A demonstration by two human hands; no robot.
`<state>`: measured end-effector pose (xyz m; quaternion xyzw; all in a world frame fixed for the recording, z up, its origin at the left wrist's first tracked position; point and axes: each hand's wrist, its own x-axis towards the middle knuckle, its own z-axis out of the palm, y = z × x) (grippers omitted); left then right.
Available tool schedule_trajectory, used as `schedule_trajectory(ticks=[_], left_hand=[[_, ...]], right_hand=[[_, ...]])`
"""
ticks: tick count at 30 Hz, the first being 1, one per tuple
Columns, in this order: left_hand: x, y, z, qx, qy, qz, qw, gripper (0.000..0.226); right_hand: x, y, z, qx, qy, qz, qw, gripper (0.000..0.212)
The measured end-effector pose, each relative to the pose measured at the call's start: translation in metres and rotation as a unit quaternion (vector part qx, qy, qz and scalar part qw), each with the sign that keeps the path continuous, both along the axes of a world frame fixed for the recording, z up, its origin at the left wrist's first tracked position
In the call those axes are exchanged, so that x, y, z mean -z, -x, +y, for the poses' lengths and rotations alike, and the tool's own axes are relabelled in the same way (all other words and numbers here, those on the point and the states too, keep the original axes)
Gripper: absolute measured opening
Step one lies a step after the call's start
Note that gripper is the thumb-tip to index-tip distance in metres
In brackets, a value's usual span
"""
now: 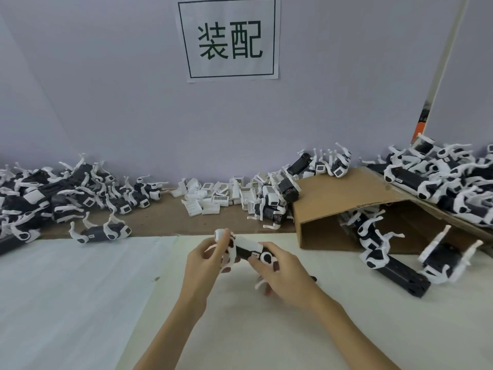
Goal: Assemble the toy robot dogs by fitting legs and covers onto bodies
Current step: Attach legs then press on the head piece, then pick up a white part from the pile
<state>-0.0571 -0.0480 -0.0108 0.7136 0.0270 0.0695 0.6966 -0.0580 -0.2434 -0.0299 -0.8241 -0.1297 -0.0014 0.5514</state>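
Table (80,303), toy dogs (104,232), cardboard box (346,198)

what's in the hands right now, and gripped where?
One toy robot dog, held by both hands. The left hand pinches its white far end; the right hand grips the near end by the leg joint.

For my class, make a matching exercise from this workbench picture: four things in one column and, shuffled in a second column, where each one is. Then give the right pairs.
Things
1. toy dog
2. loose white covers
3. cardboard box
4. paper sign

Places
A. on the wall, above the bench
B. lying on its side, right of the hands
C. between the left hand and right hand
D. heaped at the back of the bench, middle

Pairs: 1-C, 2-D, 3-B, 4-A
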Motion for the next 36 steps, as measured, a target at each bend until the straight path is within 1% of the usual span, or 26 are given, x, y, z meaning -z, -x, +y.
schedule_trajectory(ticks=[1,2,3,4,5,6,7,8,9,10,12,13,14,17,18,19,22,24,25,26,27,29,31,32,34,36], left_hand=[[0.000,-0.001,-0.001,-0.006,0.039,0.015,0.999,0.059],[-0.001,-0.004,0.000,-0.016,0.084,0.026,0.996,0.060],[-0.002,-0.005,0.002,-0.033,0.120,0.028,0.992,0.061],[-0.003,-0.008,0.006,-0.054,0.135,0.022,0.989,0.063],[-0.002,-0.010,0.010,-0.073,0.131,0.013,0.989,0.065],[0.000,-0.012,0.014,-0.088,0.116,0.008,0.989,0.067],[0.004,-0.014,0.017,-0.097,0.099,0.007,0.990,0.069],[0.008,-0.015,0.019,-0.099,0.084,0.011,0.991,0.069],[0.012,-0.016,0.020,-0.097,0.070,0.017,0.993,0.066],[0.016,-0.017,0.020,-0.096,0.050,0.022,0.994,0.061],[0.026,-0.020,0.017,-0.104,-0.029,0.019,0.994,0.049],[0.031,-0.021,0.016,-0.108,-0.081,0.011,0.991,0.043],[0.035,-0.023,0.016,-0.114,-0.129,0.001,0.985,0.038],[0.037,-0.042,0.026,-0.149,-0.261,-0.029,0.953,0.023],[0.036,-0.052,0.035,-0.162,-0.319,-0.030,0.933,0.020],[0.033,-0.065,0.048,-0.174,-0.390,-0.021,0.904,0.022],[0.020,-0.100,0.100,-0.201,-0.577,0.022,0.791,0.035],[0.010,-0.117,0.138,-0.221,-0.652,0.064,0.722,0.042],[0.008,-0.125,0.155,-0.228,-0.675,0.085,0.696,0.046],[0.006,-0.130,0.171,-0.231,-0.688,0.111,0.679,0.047],[0.004,-0.136,0.185,-0.230,-0.689,0.138,0.674,0.047],[0.006,-0.146,0.208,-0.219,-0.663,0.181,0.692,0.049],[0.011,-0.153,0.222,-0.183,-0.658,0.188,0.706,0.055],[0.013,-0.155,0.225,-0.177,-0.659,0.169,0.711,0.055],[0.013,-0.153,0.224,-0.187,-0.611,0.093,0.763,0.045],[0.011,-0.147,0.211,-0.185,-0.568,0.005,0.802,0.034]], right_hand=[[-0.008,-0.006,-0.001,0.004,-0.047,0.028,0.998,0.033],[-0.020,-0.014,-0.005,0.010,-0.122,0.057,0.991,0.037],[-0.036,-0.023,-0.014,0.025,-0.211,0.074,0.974,0.042],[-0.055,-0.033,-0.029,0.041,-0.313,0.078,0.946,0.048],[-0.074,-0.042,-0.046,0.037,-0.428,0.076,0.900,0.056],[-0.092,-0.047,-0.063,0.018,-0.540,0.078,0.838,0.073],[-0.107,-0.050,-0.078,-0.006,-0.619,0.087,0.780,0.093],[-0.117,-0.052,-0.090,-0.030,-0.655,0.100,0.749,0.106],[-0.122,-0.051,-0.094,-0.044,-0.651,0.110,0.749,0.111],[-0.119,-0.048,-0.092,-0.044,-0.624,0.124,0.770,0.107],[-0.096,-0.040,-0.074,-0.048,-0.562,0.158,0.811,0.090],[-0.079,-0.034,-0.062,-0.050,-0.540,0.181,0.820,0.082],[-0.061,-0.027,-0.050,-0.050,-0.529,0.208,0.821,0.076],[-0.017,-0.012,-0.019,-0.039,-0.530,0.272,0.802,0.067],[-0.008,-0.011,-0.012,-0.033,-0.532,0.281,0.798,0.064],[-0.002,-0.011,-0.006,-0.029,-0.531,0.283,0.798,0.060],[0.004,-0.015,-0.004,-0.031,-0.533,0.276,0.799,0.056],[0.004,-0.018,-0.007,-0.043,-0.525,0.270,0.806,0.057],[0.004,-0.019,-0.008,-0.049,-0.520,0.269,0.809,0.057],[0.005,-0.022,-0.008,-0.054,-0.518,0.268,0.810,0.057],[0.007,-0.024,-0.009,-0.056,-0.517,0.268,0.811,0.057],[0.009,-0.030,-0.009,-0.059,-0.515,0.274,0.810,0.057],[0.009,-0.033,-0.008,-0.062,-0.511,0.283,0.810,0.056],[0.009,-0.033,-0.008,-0.062,-0.508,0.284,0.811,0.056],[0.009,-0.032,-0.008,-0.061,-0.500,0.283,0.816,0.055],[0.008,-0.030,-0.008,-0.059,-0.500,0.280,0.817,0.054]])
